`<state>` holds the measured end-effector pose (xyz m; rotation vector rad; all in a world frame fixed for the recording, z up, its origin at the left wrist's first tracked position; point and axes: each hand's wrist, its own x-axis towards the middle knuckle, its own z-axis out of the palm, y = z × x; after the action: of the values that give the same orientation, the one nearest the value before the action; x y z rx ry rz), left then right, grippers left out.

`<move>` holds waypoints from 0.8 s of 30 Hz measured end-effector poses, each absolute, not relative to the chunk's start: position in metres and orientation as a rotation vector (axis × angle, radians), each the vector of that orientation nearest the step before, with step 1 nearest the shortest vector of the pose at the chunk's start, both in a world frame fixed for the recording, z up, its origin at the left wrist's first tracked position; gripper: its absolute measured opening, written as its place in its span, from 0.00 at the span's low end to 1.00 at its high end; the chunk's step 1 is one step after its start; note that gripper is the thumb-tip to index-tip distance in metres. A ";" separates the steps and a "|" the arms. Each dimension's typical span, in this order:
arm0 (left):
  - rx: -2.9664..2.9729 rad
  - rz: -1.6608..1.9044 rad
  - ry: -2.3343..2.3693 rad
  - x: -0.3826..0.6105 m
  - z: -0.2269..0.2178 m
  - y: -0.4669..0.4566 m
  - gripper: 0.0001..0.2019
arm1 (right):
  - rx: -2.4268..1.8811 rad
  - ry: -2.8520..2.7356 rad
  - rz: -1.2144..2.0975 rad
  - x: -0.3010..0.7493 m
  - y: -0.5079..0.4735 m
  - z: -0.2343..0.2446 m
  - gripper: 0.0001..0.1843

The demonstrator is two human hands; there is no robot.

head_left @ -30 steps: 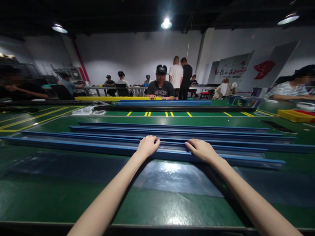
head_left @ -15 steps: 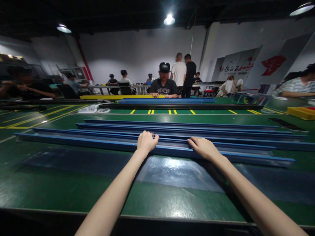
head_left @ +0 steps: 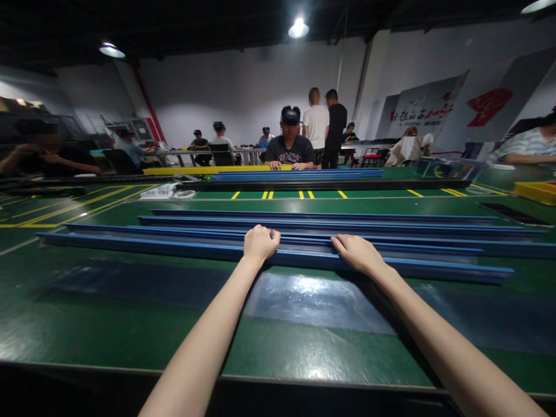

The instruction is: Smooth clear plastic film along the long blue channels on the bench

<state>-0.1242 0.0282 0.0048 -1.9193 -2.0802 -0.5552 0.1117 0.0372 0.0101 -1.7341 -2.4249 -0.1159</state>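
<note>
The nearest long blue channel [head_left: 152, 245], an open-topped strip with raised edges, lies across the table in front of me. My left hand [head_left: 260, 241] has its fingers curled over the channel near the middle, with the thumb pointing right. A short way to the right, my right hand [head_left: 358, 253] grips the same channel, its fingers hidden behind the edge. Several more blue channels [head_left: 304, 216] lie roughly parallel just beyond it.
A clear plastic sheet [head_left: 313, 301] lies flat on the green tabletop [head_left: 278, 353], nearer to me. Farther off are a black strip [head_left: 325, 185], a yellow bar [head_left: 182, 171] and a dark phone-like slab [head_left: 515, 214]. A person [head_left: 290, 147] sits opposite with hands on the yellow bar.
The nearest channel has shifted slightly away from me, closer to the channels behind it. Both hands have moved with it, keeping their grip. The view has tilted a little.
</note>
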 end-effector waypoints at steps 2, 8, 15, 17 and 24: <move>-1.921 -0.547 -2.084 -0.126 0.005 0.030 0.22 | -1.742 -2.427 -0.135 0.109 0.038 0.011 0.26; -1.892 -0.555 -2.127 -0.133 0.006 0.035 0.21 | -1.741 -2.448 -0.175 0.099 0.041 0.011 0.26; -1.881 -0.590 -2.185 -0.133 0.005 0.033 0.20 | -1.685 -2.481 -0.209 0.101 0.041 0.012 0.27; -1.878 -0.594 -2.202 -0.132 0.005 0.032 0.20 | -1.662 -2.517 -0.216 0.103 0.041 0.013 0.27; -1.860 -0.621 -2.246 -0.128 0.006 0.029 0.19 | -1.567 -2.566 -0.196 0.109 0.041 0.014 0.25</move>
<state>-0.1282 0.0291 0.0063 -1.8595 -2.2460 -0.6212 0.1086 0.0414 0.0143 -1.5665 -2.5664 -0.1963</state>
